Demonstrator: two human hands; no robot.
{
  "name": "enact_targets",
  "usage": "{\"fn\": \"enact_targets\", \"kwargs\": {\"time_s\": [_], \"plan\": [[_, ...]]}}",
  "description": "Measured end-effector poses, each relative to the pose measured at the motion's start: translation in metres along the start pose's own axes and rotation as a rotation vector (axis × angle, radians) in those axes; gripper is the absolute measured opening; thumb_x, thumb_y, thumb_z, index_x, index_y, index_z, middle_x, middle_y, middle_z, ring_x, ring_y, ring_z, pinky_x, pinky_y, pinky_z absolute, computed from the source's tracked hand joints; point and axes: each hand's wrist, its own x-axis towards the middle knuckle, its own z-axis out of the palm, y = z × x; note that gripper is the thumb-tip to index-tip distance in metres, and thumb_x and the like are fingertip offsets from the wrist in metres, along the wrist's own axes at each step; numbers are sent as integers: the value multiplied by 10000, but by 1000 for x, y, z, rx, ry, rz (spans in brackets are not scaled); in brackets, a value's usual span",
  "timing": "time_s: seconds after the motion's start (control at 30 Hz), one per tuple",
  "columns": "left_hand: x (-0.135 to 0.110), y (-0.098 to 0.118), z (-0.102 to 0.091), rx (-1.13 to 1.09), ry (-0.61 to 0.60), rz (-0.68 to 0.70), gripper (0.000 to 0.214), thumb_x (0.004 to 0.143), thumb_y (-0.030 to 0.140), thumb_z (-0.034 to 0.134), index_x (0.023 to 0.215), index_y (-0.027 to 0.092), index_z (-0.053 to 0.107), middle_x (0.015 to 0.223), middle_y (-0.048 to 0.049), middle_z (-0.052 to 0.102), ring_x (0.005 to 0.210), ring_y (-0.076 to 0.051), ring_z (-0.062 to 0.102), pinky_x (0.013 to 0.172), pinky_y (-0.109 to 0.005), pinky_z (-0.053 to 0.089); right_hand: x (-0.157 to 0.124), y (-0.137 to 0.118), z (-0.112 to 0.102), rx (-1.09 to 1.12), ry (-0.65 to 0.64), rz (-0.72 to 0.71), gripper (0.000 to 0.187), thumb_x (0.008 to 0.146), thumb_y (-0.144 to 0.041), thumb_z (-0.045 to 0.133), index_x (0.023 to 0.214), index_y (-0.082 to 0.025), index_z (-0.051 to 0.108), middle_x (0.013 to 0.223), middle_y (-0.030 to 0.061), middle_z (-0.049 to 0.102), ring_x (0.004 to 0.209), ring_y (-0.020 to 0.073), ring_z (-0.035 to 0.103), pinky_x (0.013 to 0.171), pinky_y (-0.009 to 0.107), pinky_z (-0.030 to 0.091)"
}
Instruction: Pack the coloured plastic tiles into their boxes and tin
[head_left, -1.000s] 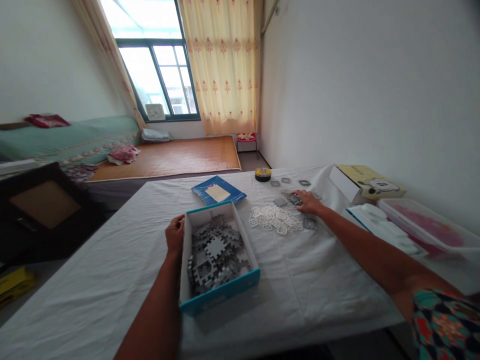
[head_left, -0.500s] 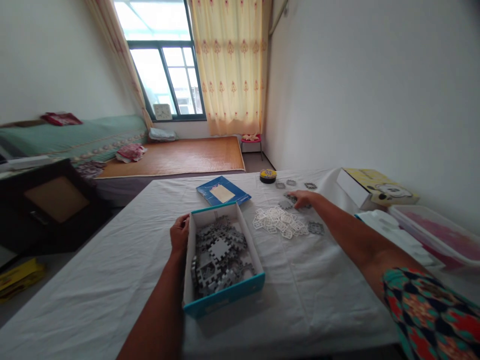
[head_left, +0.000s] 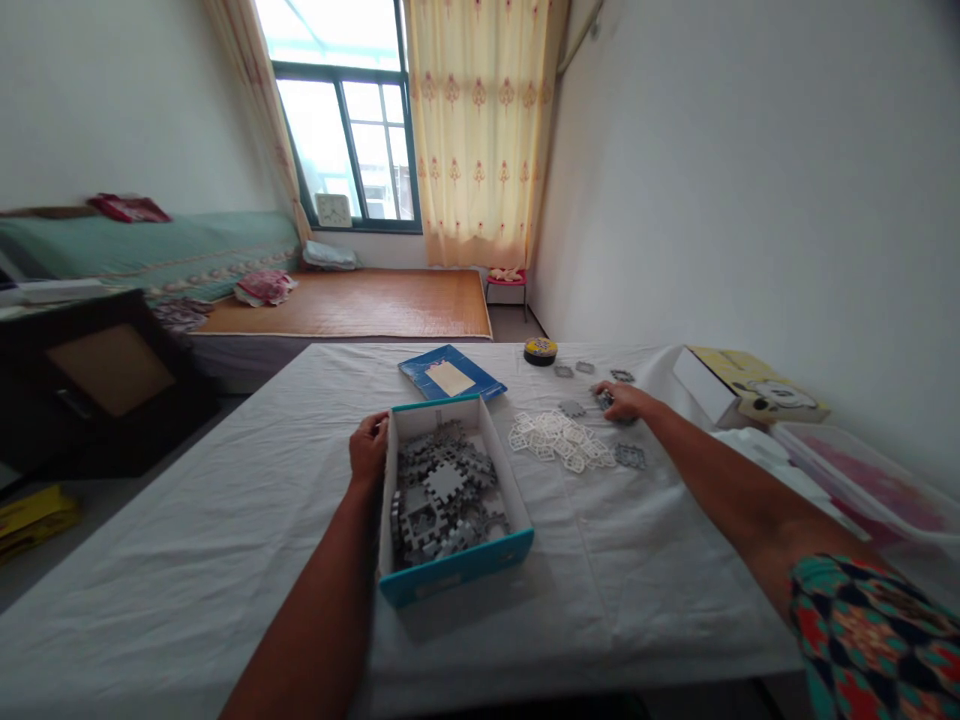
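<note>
A teal-edged cardboard box (head_left: 454, 574) stands on the white-clothed table (head_left: 187, 540), holding several grey interlocking foam pieces (head_left: 442, 495). My left hand (head_left: 369, 450) grips the box's left wall, fingers curled over the rim. My right hand (head_left: 625, 402) reaches far across the table and rests closed on a small grey piece (head_left: 604, 398). Just left of that hand lies a heap of white lattice pieces (head_left: 559, 440). Loose grey pieces (head_left: 631, 456) lie scattered around it.
The blue box lid (head_left: 451, 373) lies beyond the box. A round black-and-yellow tin (head_left: 541, 350) sits at the far edge. A yellow cartoon box (head_left: 746, 387), white foam trays (head_left: 780, 465) and a clear bin (head_left: 870, 480) line the right side. A bed and dark cabinet stand behind.
My view has shifted slightly. My right hand moved a little right over the grey pieces and closed on one. My left hand stays on the box.
</note>
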Motion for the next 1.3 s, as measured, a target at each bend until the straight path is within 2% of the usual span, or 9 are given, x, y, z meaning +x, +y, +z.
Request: {"fn": "enact_targets", "kwargs": {"time_s": [0.3, 0.37, 0.53, 0.67, 0.73, 0.83, 0.97, 1.07, 1.3], "plan": [[3, -2, 2, -3, 2, -8, 402, 708, 401, 526, 932, 128, 718, 847, -67, 733, 726, -184, 650, 639, -249, 508, -43, -12, -39, 326, 136, 49, 356, 672, -257, 709, 1004, -154, 628, 875, 46, 655, 614, 129, 593, 522, 230, 512], [3, -1, 2, 3, 3, -8, 390, 704, 396, 527, 920, 134, 719, 844, -64, 735, 729, -186, 652, 651, -253, 511, -59, -51, -53, 449, 156, -91, 374, 733, -300, 680, 1079, -178, 603, 911, 35, 662, 704, 140, 623, 618, 248, 543], [0, 4, 0, 22, -1, -4, 441, 690, 434, 520, 928, 118, 713, 827, -82, 734, 723, -201, 654, 650, -273, 511, -127, -210, -50, 615, 195, -918, 327, 761, -251, 699, 1081, -217, 646, 1235, 81, 603, 1142, 222, 564, 973, 383, 456], [-1, 5, -3, 27, 9, -20, 466, 665, 477, 529, 904, 121, 710, 786, -82, 729, 691, -206, 644, 619, -276, 503, -140, -263, -27, 365, 220, -1069, 589, 785, -427, 725, 1332, -312, 543, 1478, 76, 429, 1372, 291, 345, 1101, 488, 303], [0, 5, -4, 31, 10, -22, 464, 661, 485, 529, 895, 128, 710, 761, -77, 725, 673, -207, 640, 606, -276, 498, -118, -232, -24, 317, 306, -941, 662, 816, -497, 674, 1410, -293, 465, 1509, 93, 387, 1395, 286, 310, 1119, 489, 272], [2, 5, -4, 33, 1, -27, 461, 650, 484, 535, 889, 131, 709, 728, -69, 720, 653, -207, 635, 584, -273, 489, -71, -135, -27, 204, 363, -489, 694, 832, -507, 634, 1422, -188, 455, 1469, 168, 428, 1387, 301, 334, 1131, 492, 243], [3, 6, -4, 28, -8, -21, 472, 638, 486, 533, 889, 125, 707, 723, -69, 719, 639, -202, 630, 576, -270, 488, -37, -7, -22, 11, 92, 155, 1003, 663, -665, 701, 1455, -127, 404, 1465, 244, 401, 1359, 423, 342, 1077, 555, 287], [4, 5, -4, 36, -5, -14, 463, 636, 498, 532, 866, 136, 705, 723, -63, 718, 645, -202, 632, 582, -273, 494, -32, 35, -8, 9, -22, 128, 945, 568, -637, 768, 1357, -172, 536, 1381, 193, 522, 1278, 409, 459, 1045, 509, 350], [6, 1, -6, 70, -10, 2, 453, 616, 520, 525, 827, 154, 685, 723, -53, 703, 683, -210, 628, 621, -283, 497, -12, 44, 2, 12, 11, 61, 611, 635, -431, 751, 1179, -193, 609, 1231, 146, 624, 1146, 329, 570, 986, 439, 411]]}}
